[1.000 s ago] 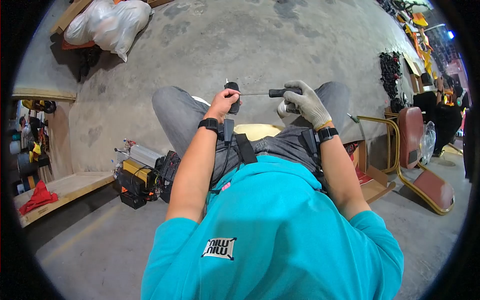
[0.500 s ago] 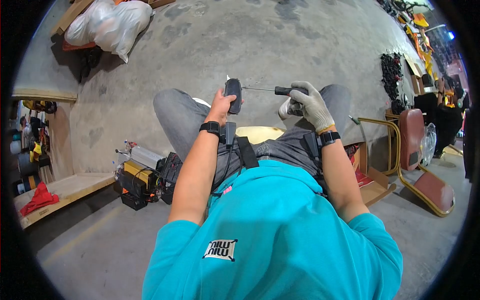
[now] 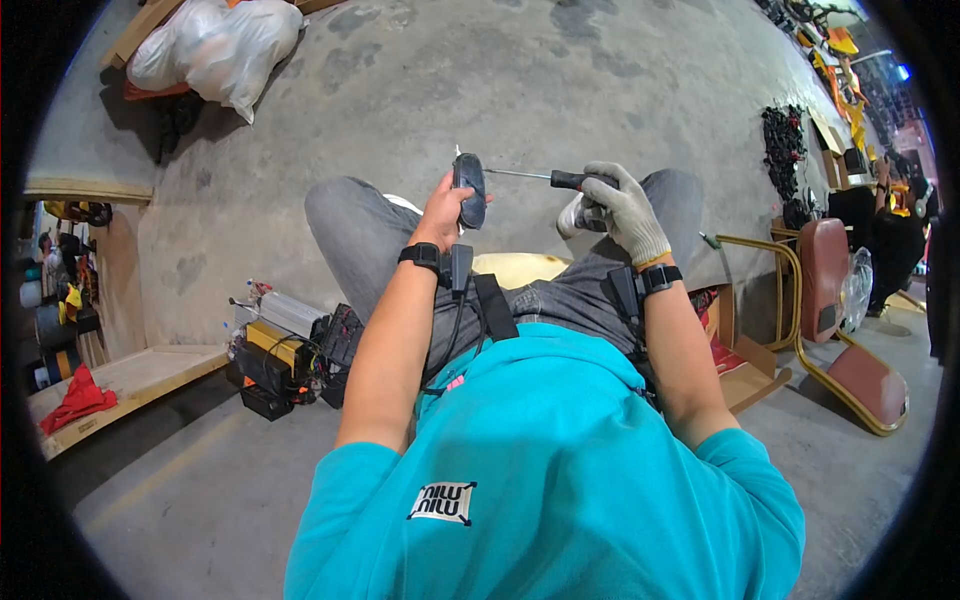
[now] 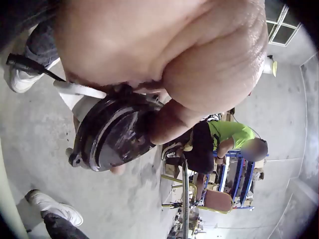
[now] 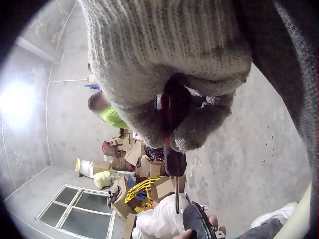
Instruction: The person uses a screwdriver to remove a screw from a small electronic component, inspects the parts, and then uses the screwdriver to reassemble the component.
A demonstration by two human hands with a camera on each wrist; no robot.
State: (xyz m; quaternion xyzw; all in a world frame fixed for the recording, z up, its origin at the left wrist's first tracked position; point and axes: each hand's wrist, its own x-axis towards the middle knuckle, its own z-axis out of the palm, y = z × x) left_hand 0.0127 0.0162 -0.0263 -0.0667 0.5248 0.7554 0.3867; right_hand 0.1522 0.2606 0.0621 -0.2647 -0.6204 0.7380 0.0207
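Observation:
In the head view my bare left hand (image 3: 437, 220) holds a black oval housing (image 3: 469, 190), its broad face turned up. My left thumb presses on that face, and the left wrist view shows the housing (image 4: 117, 134) with a stepped rim and small screw lugs. A white piece (image 4: 82, 94) sits beside the rim, partly behind the hand. My gloved right hand (image 3: 632, 215) grips a screwdriver (image 3: 567, 180) by its black handle with red marks. Its thin shaft points left, with the tip right at the housing's edge in the head and right wrist views.
Beside my left thigh stands a pile of electrical parts (image 3: 275, 350). A wooden shelf board (image 3: 150, 375) lies farther left, and a white plastic bag (image 3: 220, 55) at the back left. On the right are a folding chair (image 3: 822, 275) and an open cardboard box (image 3: 755, 370).
My left hand has turned the housing so its broad face shows. The screwdriver handle has shifted slightly right, and its tip has stayed near the housing.

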